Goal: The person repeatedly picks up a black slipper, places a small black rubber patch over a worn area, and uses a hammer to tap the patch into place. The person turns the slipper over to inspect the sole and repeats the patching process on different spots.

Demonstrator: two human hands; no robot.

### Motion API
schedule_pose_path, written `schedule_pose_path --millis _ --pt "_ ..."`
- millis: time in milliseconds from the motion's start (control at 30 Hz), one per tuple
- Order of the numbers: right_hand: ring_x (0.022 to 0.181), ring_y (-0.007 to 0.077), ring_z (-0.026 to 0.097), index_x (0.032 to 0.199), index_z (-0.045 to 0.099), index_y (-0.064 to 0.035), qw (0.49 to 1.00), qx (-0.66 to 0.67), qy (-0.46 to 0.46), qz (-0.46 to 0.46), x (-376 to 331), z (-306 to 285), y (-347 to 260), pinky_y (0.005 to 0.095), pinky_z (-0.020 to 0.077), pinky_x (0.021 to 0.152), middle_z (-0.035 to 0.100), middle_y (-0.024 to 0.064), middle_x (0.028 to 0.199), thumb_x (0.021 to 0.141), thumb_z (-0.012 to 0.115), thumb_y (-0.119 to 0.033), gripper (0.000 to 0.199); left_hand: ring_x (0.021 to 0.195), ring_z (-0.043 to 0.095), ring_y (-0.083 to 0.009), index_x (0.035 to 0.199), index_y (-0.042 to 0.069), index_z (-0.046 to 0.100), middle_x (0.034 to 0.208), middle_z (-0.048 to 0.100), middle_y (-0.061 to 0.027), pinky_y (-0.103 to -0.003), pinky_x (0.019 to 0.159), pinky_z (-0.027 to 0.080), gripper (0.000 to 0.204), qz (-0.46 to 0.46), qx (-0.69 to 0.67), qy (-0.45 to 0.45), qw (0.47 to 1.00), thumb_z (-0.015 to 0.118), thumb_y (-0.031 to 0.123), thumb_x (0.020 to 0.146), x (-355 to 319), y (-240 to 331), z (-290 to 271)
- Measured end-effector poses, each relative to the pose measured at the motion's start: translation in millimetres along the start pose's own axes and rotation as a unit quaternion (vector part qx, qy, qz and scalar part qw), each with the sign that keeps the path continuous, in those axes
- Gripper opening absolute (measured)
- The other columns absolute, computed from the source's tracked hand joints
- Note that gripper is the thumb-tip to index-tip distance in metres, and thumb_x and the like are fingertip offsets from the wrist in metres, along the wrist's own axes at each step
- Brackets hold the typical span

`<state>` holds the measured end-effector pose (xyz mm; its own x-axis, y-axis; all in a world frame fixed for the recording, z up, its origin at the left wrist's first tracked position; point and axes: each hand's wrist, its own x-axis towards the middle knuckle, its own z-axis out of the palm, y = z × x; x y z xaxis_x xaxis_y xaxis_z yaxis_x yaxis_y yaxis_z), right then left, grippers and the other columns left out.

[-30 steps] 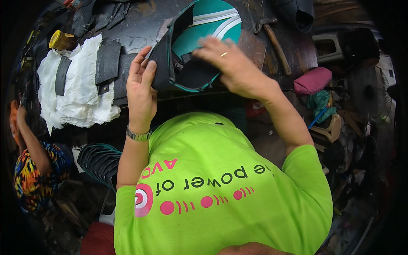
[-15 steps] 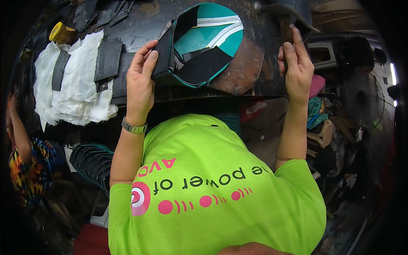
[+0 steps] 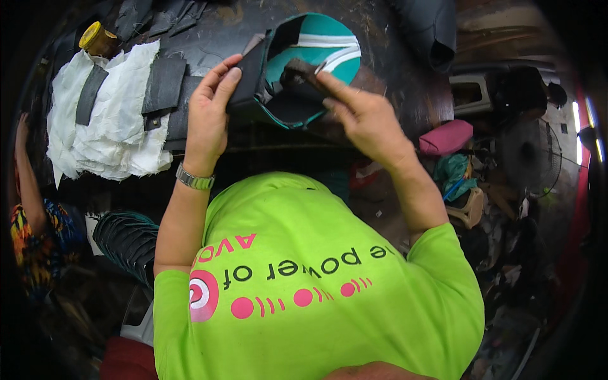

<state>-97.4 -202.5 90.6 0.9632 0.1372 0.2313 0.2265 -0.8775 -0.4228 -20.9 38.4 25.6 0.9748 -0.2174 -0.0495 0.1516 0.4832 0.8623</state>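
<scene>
A black and teal bag piece (image 3: 246, 87) with white stripes stands on the dark workbench, its round opening toward the right. My left hand (image 3: 212, 111) is closed on its black left side, thumb and fingertips pinching the upper edge. Reaching in from the right, my right hand (image 3: 370, 117) grips what looks like a hammer (image 3: 297, 71), blurred by motion. The forefinger lies stretched along the handle, and the tool's head is inside the bag piece's opening. Whether it touches the inner wall cannot be made out.
Left on the workbench (image 3: 215, 35) lie white cloth sheets (image 3: 117, 136) with black strips (image 3: 164, 85) and a yellow-lidded jar (image 3: 98, 39). A dark roll (image 3: 430, 31) is at the back right. Another person's arm (image 3: 28, 177) shows far left. A fan (image 3: 532, 152) stands right.
My right hand has swung left and down with the hammer, from beside the dark roll into the bag piece's opening. My left hand keeps its hold; the view has shifted slightly.
</scene>
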Motion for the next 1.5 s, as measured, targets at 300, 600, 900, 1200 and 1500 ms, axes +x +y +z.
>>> schedule_pose_path --millis 300,600,900,1200,1500 --pt "0.089 0.0375 0.071 0.143 0.055 -0.0172 0.990 0.092 0.083 0.071 -17.8 -12.5 19.3 0.0400 0.0545 0.078 0.071 0.0194 0.106 0.096 0.063 -0.016 0.047 0.112 0.059 -0.0091 0.129 -0.002 0.064 0.123 0.066 -0.0064 -0.022 0.099 0.044 0.033 0.028 0.036 -0.015 0.999 0.062 0.011 0.099 9.1 3.7 0.0" --pt "0.086 0.0431 0.067 0.135 0.060 -0.0201 0.994 0.096 0.047 0.038 -23.8 -5.7 15.0 0.0451 0.0541 0.074 0.070 0.0221 0.095 0.096 0.065 -0.025 0.040 0.099 0.066 -0.0108 0.123 -0.003 0.066 0.116 0.068 -0.0097 -0.022 0.089 0.052 0.030 0.036 0.025 -0.030 0.999 0.059 0.009 0.096 16.6 9.3 9.7" --pt "0.083 0.0392 0.069 0.140 0.054 -0.0177 0.994 0.084 -0.037 0.064 -31.5 -7.1 5.5 0.0453 0.0535 0.072 0.069 0.0228 0.095 0.097 0.063 -0.026 0.045 0.094 0.061 -0.0072 0.109 0.000 0.070 0.102 0.068 -0.0025 -0.019 0.087 0.047 0.020 0.107 0.069 -0.014 0.992 0.069 0.011 0.093 29.1 -6.3 12.8" --pt "0.087 0.0390 0.070 0.135 0.059 -0.0125 0.988 0.146 0.000 0.054 -33.6 -15.4 -9.9 0.0414 0.0550 0.076 0.070 0.0218 0.102 0.095 0.065 -0.017 0.040 0.093 0.061 -0.0081 0.099 0.003 0.068 0.098 0.068 -0.0002 -0.023 0.088 0.047 0.011 0.207 0.138 -0.041 0.968 0.069 0.009 0.091 34.7 -18.4 7.5" --pt "0.088 0.0397 0.068 0.134 0.059 -0.0149 0.982 0.123 -0.111 0.089 -60.1 -27.4 -11.2 0.0410 0.0549 0.074 0.070 0.0218 0.098 0.094 0.068 -0.019 0.042 0.086 0.059 -0.0057 0.098 0.003 0.070 0.094 0.067 0.0014 -0.021 0.082 0.047 0.010 0.180 0.142 -0.036 0.973 0.070 0.011 0.092 35.3 -20.5 9.4"
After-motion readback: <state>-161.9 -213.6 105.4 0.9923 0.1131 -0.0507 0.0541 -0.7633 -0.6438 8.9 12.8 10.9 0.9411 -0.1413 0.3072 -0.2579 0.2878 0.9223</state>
